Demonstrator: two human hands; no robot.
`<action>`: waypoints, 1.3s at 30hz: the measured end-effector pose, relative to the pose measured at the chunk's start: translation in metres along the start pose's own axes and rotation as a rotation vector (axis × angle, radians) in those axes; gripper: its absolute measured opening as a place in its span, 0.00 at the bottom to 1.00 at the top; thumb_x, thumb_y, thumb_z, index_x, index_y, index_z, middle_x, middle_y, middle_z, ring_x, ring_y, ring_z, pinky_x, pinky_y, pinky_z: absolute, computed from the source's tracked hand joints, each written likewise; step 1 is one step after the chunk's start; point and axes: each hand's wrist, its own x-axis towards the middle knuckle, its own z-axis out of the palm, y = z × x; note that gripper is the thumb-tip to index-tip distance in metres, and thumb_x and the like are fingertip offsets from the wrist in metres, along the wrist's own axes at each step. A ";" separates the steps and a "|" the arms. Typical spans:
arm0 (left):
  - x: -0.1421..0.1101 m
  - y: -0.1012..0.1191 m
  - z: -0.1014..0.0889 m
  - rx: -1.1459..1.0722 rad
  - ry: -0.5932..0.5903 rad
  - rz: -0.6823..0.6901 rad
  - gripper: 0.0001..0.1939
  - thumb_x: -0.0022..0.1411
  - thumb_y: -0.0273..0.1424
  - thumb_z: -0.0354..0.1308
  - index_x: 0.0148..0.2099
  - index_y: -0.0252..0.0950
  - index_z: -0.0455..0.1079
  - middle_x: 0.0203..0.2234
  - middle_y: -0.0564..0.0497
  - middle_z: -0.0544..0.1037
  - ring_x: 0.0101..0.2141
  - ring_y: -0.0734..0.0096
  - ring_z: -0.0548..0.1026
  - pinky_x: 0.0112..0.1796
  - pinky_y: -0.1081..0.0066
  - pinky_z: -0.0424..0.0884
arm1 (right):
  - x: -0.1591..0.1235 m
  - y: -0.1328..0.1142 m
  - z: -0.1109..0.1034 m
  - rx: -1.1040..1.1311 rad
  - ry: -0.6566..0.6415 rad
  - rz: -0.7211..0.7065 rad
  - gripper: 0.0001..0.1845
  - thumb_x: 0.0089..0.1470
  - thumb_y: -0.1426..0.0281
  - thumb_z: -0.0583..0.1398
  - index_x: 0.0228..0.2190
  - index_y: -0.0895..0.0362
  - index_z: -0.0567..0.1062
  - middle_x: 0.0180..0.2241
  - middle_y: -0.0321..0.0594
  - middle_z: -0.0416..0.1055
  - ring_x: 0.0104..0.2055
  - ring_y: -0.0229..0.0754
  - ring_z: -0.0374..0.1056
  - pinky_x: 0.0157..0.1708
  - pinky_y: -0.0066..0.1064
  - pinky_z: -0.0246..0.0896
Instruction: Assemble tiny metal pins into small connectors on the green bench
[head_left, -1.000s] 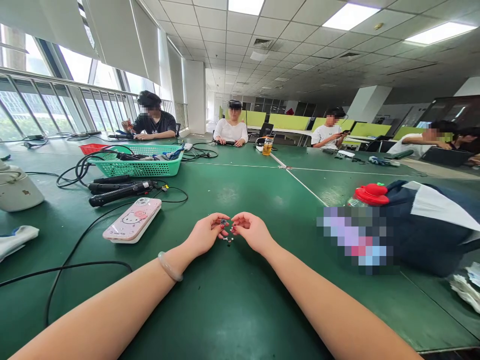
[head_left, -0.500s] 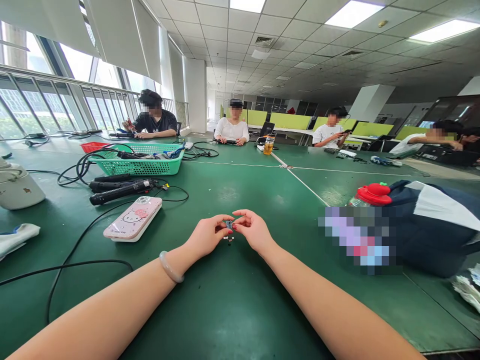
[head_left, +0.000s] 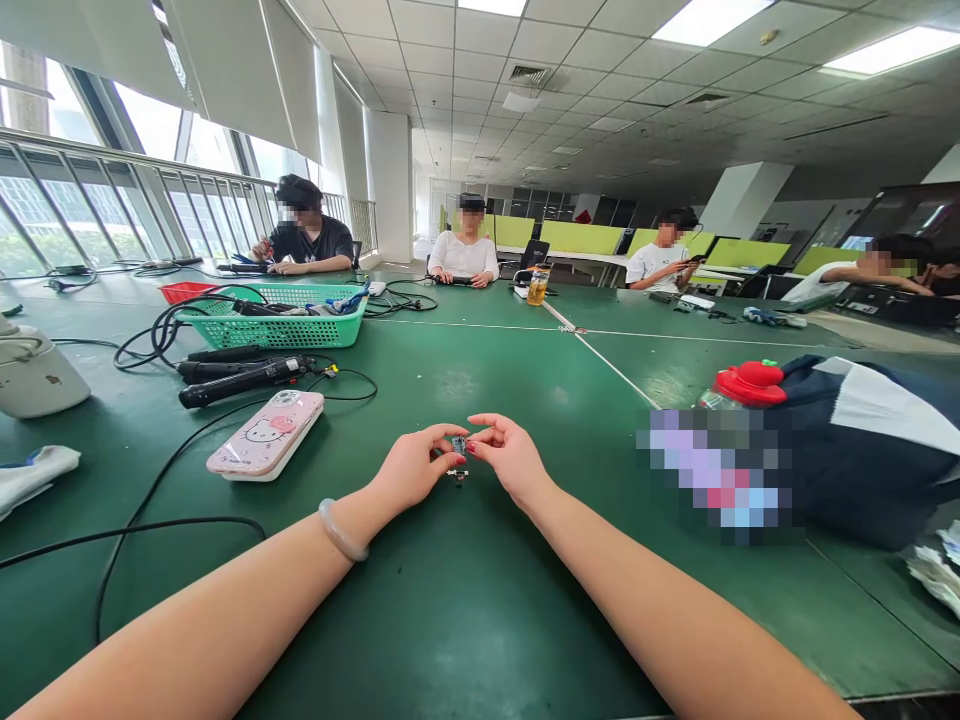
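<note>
A small dark, bluish-grey part that looks like a circuit board (head_left: 459, 445) is between my hands, above the green table (head_left: 480, 600). My left hand (head_left: 416, 465) pinches its left side between thumb and fingers. On the other side, my right hand (head_left: 510, 460) has its thumb and index finger closed at the part's right edge; whether they grip it or a tinier piece is too small to tell. Just below the fingertips, a little white and dark piece (head_left: 457, 474) shows, apparently on the table. A pale bangle circles my left wrist.
To the left lie a pink phone (head_left: 266, 435), black cylindrical devices (head_left: 240, 383) with cables and a green basket (head_left: 277, 325) of tools. On the right stand a red-capped bottle (head_left: 750, 383) and a dark bag (head_left: 862, 470). Several people sit around the far side.
The dark part has turned so its flat face shows more, and it has come between both hands. My right hand has risen slightly and moved against its right edge.
</note>
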 end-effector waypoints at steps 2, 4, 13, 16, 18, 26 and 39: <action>0.000 0.000 0.000 0.000 -0.002 0.005 0.17 0.53 0.36 0.55 0.46 0.42 0.68 0.25 0.57 0.76 0.28 0.71 0.72 0.37 0.70 0.66 | 0.000 0.000 0.001 -0.005 -0.007 0.002 0.23 0.33 0.69 0.65 0.36 0.58 0.69 0.23 0.32 0.71 0.28 0.37 0.67 0.38 0.34 0.63; 0.000 0.001 0.000 0.003 -0.009 0.009 0.17 0.53 0.36 0.55 0.46 0.43 0.68 0.25 0.57 0.76 0.29 0.71 0.73 0.38 0.70 0.66 | 0.000 0.000 0.001 -0.026 -0.020 -0.005 0.22 0.34 0.70 0.65 0.36 0.58 0.68 0.23 0.32 0.71 0.28 0.37 0.67 0.38 0.34 0.63; -0.003 0.005 -0.002 0.061 0.003 0.039 0.19 0.53 0.34 0.53 0.49 0.41 0.66 0.24 0.56 0.72 0.29 0.70 0.72 0.36 0.70 0.66 | -0.004 0.003 0.001 -0.281 -0.043 -0.130 0.18 0.41 0.72 0.60 0.38 0.56 0.69 0.26 0.34 0.70 0.30 0.37 0.68 0.37 0.32 0.65; -0.003 0.006 -0.002 0.070 -0.001 0.060 0.19 0.53 0.33 0.52 0.49 0.41 0.65 0.24 0.55 0.71 0.29 0.71 0.71 0.36 0.70 0.66 | -0.004 0.003 0.002 -0.305 -0.054 -0.142 0.20 0.42 0.72 0.60 0.41 0.56 0.68 0.26 0.34 0.70 0.30 0.37 0.68 0.36 0.32 0.65; -0.002 0.006 -0.003 0.069 -0.003 0.074 0.18 0.53 0.32 0.52 0.48 0.41 0.65 0.24 0.55 0.70 0.28 0.72 0.70 0.35 0.71 0.66 | -0.004 0.002 0.001 -0.302 -0.065 -0.141 0.24 0.42 0.72 0.60 0.44 0.55 0.66 0.27 0.34 0.71 0.31 0.37 0.68 0.37 0.32 0.64; 0.004 -0.005 -0.007 0.026 0.039 -0.080 0.11 0.54 0.30 0.46 0.37 0.39 0.68 0.26 0.55 0.72 0.26 0.73 0.68 0.30 0.73 0.63 | -0.005 -0.003 -0.012 -0.902 -0.172 -0.084 0.06 0.43 0.71 0.62 0.28 0.55 0.74 0.26 0.33 0.69 0.28 0.35 0.62 0.30 0.28 0.57; 0.005 -0.009 -0.004 -0.019 -0.010 -0.099 0.13 0.54 0.32 0.47 0.41 0.39 0.67 0.26 0.55 0.73 0.27 0.73 0.69 0.30 0.73 0.65 | -0.004 0.004 -0.007 -1.270 -0.334 -0.325 0.07 0.50 0.77 0.56 0.25 0.56 0.72 0.29 0.37 0.67 0.33 0.37 0.62 0.33 0.27 0.54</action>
